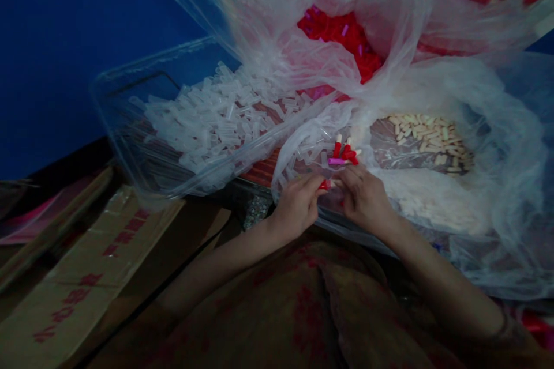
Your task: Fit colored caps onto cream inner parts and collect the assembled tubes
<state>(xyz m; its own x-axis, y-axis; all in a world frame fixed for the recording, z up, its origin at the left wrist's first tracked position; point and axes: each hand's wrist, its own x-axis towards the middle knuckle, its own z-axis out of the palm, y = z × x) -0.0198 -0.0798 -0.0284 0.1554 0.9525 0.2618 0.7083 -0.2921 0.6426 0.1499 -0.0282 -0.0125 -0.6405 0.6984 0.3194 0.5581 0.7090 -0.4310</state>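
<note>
My left hand (296, 204) is closed in a pinch on a small red cap-like piece (324, 184). Fingertips of my right hand (367, 202) meet it from the other side, pinched around a small pale piece (334, 183) that is mostly hidden. Whether the two pieces are joined, I cannot tell. Just beyond my fingers, several red pieces with pale ends (347, 153) lie in a little pile on clear plastic, with a pink piece (336, 161) beside them. Some clear short tubes (309, 153) lie left of that pile.
A clear plastic bin (130, 144) at the left holds a heap of clear tubes (220, 109). Pale pegs (433, 135) lie on plastic sheeting at the right. Plastic bags (277, 17) with red pieces (341, 31) stand behind. A cardboard box (82, 288) is at lower left.
</note>
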